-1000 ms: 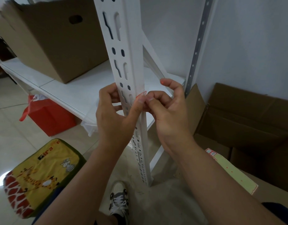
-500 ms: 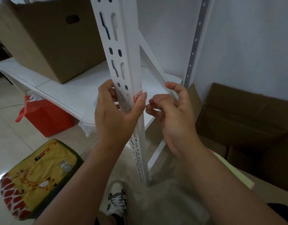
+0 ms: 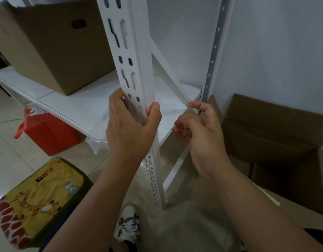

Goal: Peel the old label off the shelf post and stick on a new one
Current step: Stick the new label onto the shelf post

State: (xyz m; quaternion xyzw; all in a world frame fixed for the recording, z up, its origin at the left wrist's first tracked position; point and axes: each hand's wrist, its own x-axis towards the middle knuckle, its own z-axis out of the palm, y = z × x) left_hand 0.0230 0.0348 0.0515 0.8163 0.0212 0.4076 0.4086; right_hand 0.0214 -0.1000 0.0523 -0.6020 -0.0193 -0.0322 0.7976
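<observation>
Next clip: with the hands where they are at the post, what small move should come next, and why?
Probably bring the right hand back to the post and pinch the label at its free edge. The left hand grips the post with its thumb on the red and white label, which sits at the post's corner, while the right hand hangs apart, fingers curled.

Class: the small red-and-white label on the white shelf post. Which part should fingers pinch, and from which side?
Pinch the label at its right edge, coming from the post's open right side. It sits at the corner, the left hand covers the other side, its thumb beside the label.
</observation>
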